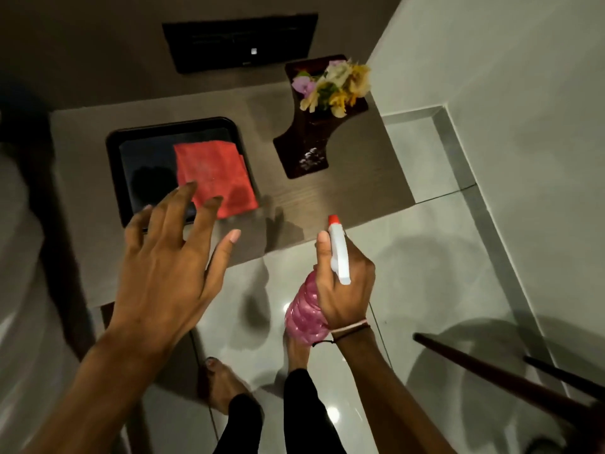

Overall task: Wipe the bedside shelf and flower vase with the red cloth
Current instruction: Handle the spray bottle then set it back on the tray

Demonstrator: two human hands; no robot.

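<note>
A folded red cloth (214, 173) lies on the right half of a black tray (144, 136) on the grey-brown bedside shelf (343, 188). At the shelf's far right stands a dark brown flower vase (307, 142) holding pale yellow and purple flowers (334, 86). My left hand (167, 257) hovers just in front of the cloth, fingers spread, holding nothing. My right hand (343, 286) sits at the shelf's front edge, gripping a pink spray bottle (306, 314) whose white and red nozzle points toward the shelf.
A black panel (242, 40) is set in the wall behind the shelf. White walls close in on the right. Glossy tiled floor (425, 263) lies below, with my bare feet (222, 381) and dark sticks (491, 371) leaning at lower right.
</note>
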